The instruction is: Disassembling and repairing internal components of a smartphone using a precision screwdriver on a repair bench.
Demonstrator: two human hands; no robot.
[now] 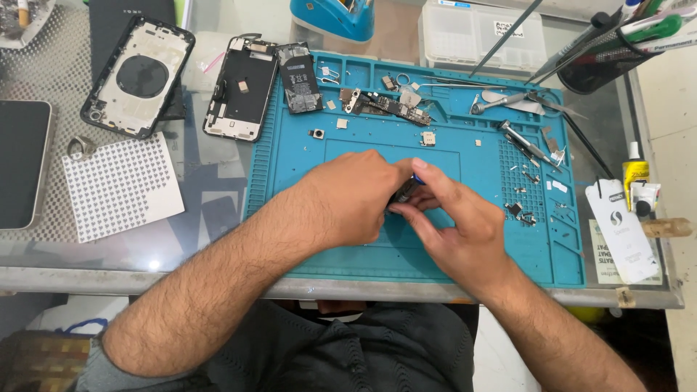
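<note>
Dark small part (pixel 404 191) half-hidden between both hands

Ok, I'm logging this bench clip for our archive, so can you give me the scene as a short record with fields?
setting: glass-topped table with a blue work mat
left hand: closed around a small dark part, over the mat
right hand: fingertips pinch the same part
on the mat: circuit board, battery, tweezers, loose small screws and brackets
left of the mat: two opened phone housings, white patterned sheet
right edge: pen holder, small yellow bottle
</note>
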